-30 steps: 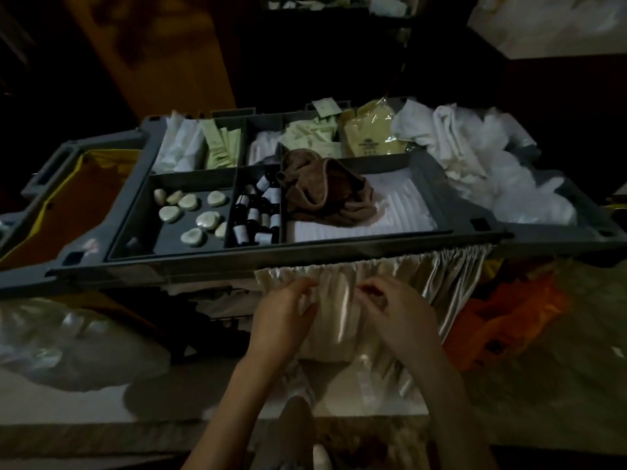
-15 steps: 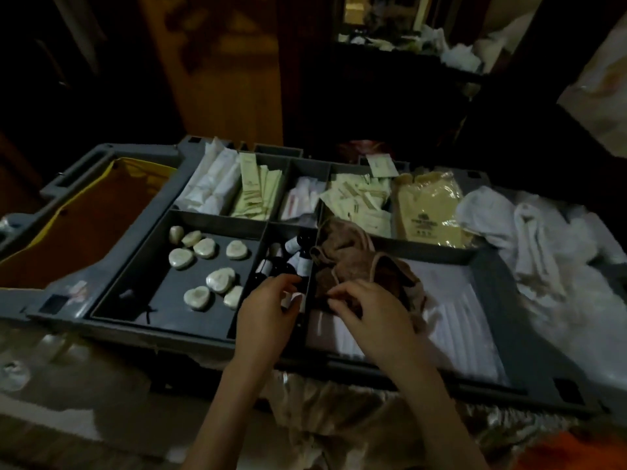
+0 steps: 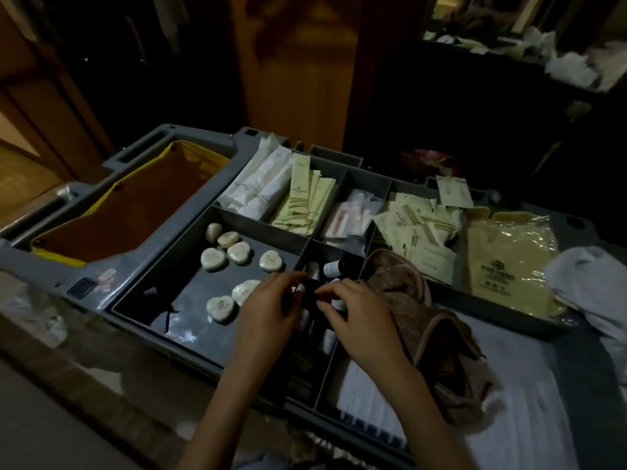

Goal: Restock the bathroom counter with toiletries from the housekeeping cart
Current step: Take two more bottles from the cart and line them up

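The grey housekeeping cart [image 3: 142, 266] has a divided top tray. Both my hands are over the narrow middle compartment of small dark bottles with white caps [image 3: 330, 269]. My left hand [image 3: 268, 307] and my right hand [image 3: 356, 310] pinch a small dark bottle [image 3: 307, 295] between their fingertips. Several round wrapped soaps [image 3: 213, 258] lie in the compartment to the left. Behind are white wrapped packets [image 3: 261, 188], pale green sachets [image 3: 305, 198], clear-wrapped items [image 3: 353, 215] and small square sachets [image 3: 417, 228].
A brown cloth [image 3: 424, 313] lies on white folded linen [image 3: 522, 385] right of my hands. A yellow-rimmed bag [image 3: 135, 205] hangs at the cart's left end. Yellowish plastic packs [image 3: 509, 259] and white towels [image 3: 590, 283] sit at the right. A dark counter with white items [image 3: 570, 69] stands behind.
My hands rose from the beige curtain below the tray to the bottle compartment. Their fingertips have closed together on a small dark bottle. The view tilted up and to the left.
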The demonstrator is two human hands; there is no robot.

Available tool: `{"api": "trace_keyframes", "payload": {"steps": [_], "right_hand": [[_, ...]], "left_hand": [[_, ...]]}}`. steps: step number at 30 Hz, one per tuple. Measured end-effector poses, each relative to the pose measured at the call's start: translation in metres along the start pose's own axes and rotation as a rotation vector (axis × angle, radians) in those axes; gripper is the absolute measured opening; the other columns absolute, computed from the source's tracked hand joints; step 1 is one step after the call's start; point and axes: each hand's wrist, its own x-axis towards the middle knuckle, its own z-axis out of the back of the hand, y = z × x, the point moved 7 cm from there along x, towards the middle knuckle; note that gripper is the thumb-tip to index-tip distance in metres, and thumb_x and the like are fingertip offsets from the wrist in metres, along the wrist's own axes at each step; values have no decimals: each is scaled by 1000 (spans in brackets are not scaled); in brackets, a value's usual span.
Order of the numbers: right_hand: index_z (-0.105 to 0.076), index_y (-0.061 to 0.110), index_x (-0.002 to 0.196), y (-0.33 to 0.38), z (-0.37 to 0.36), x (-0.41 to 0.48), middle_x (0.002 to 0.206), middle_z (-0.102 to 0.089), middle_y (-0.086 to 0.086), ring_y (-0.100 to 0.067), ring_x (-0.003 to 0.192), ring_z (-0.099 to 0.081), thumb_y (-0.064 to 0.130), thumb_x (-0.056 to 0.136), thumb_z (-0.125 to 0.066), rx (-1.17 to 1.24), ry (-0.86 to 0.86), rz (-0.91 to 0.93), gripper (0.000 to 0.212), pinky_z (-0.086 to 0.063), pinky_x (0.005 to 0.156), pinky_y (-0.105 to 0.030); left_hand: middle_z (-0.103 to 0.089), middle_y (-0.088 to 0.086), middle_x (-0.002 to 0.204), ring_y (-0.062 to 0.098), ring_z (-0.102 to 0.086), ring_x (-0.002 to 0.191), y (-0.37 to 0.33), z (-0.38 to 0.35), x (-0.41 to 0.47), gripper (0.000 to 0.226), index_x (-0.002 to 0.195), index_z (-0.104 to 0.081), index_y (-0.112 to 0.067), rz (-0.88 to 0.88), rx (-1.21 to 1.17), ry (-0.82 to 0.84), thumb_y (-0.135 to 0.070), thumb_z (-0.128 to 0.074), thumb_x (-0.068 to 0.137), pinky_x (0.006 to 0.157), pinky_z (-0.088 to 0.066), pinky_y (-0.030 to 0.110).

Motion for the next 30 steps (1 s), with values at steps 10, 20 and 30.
{"api": "trace_keyframes", "payload": {"steps": [10,20,30], "right_hand": [[-62,23,119,-9,-15,33,118,-60,0,-21,110,-55,27,84,-71,-96,87,39,36,-47,90,-37],[-49,22,138,2,-48,32,140,-42,9,-12,127,-43,36,82,-71,-143,248,110,62,-39,97,-26],[-48,12,130,6,-55,48,131,-52,-6,-23,120,-49,27,94,-54,-376,189,49,39,-41,90,-32]], "left_hand": [[-63,-8,111,3,-60,95,3,19,-7,30,120,-62,-20,27,-181,-234,-10,-56,92,76,-50,17],[-69,-1,97,3,-65,92,41,37,-11,30,114,-66,-14,401,-489,-430,2,-52,93,70,-48,11],[-70,-1,97,5,-65,94,46,34,-13,31,114,-66,-15,418,-490,-441,2,-51,92,76,-50,14]]}}
